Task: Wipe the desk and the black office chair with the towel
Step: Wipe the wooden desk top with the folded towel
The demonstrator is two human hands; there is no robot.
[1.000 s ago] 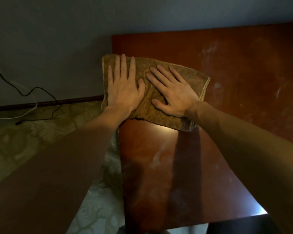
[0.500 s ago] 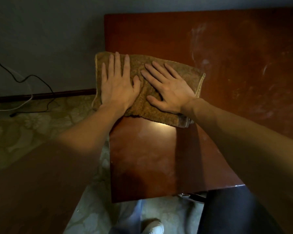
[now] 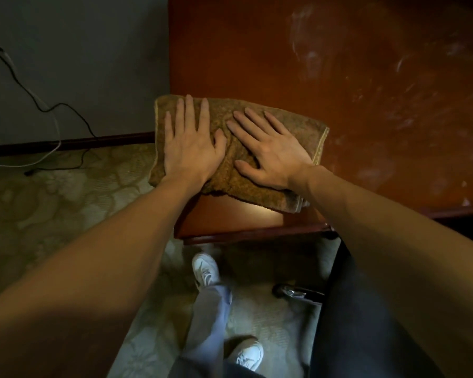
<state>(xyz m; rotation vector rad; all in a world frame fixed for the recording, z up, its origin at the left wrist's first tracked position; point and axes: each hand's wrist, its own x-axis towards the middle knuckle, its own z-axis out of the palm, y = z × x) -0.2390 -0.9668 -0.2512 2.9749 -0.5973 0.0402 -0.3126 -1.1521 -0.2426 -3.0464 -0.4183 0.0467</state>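
A folded brown towel (image 3: 260, 190) lies on the near left corner of the reddish wooden desk (image 3: 257, 50), its left end hanging over the desk's side edge. My left hand (image 3: 189, 148) and my right hand (image 3: 271, 152) both press flat on top of it, side by side, fingers spread and pointing away from me; neither hand grips the cloth. The black office chair (image 3: 350, 323) shows as a dark shape at the lower right, below the desk's front edge, with one caster (image 3: 284, 291) on the floor.
Dusty smears (image 3: 393, 105) cover the desk's right part. My legs and white shoes (image 3: 205, 268) stand on patterned carpet (image 3: 52, 200) in front of the desk. Black and white cables (image 3: 47, 110) run down the grey wall at left to the floor.
Both hands have slid the towel toward me, closer to the desk's front edge. The view has tilted down, bringing my feet and the chair into sight.
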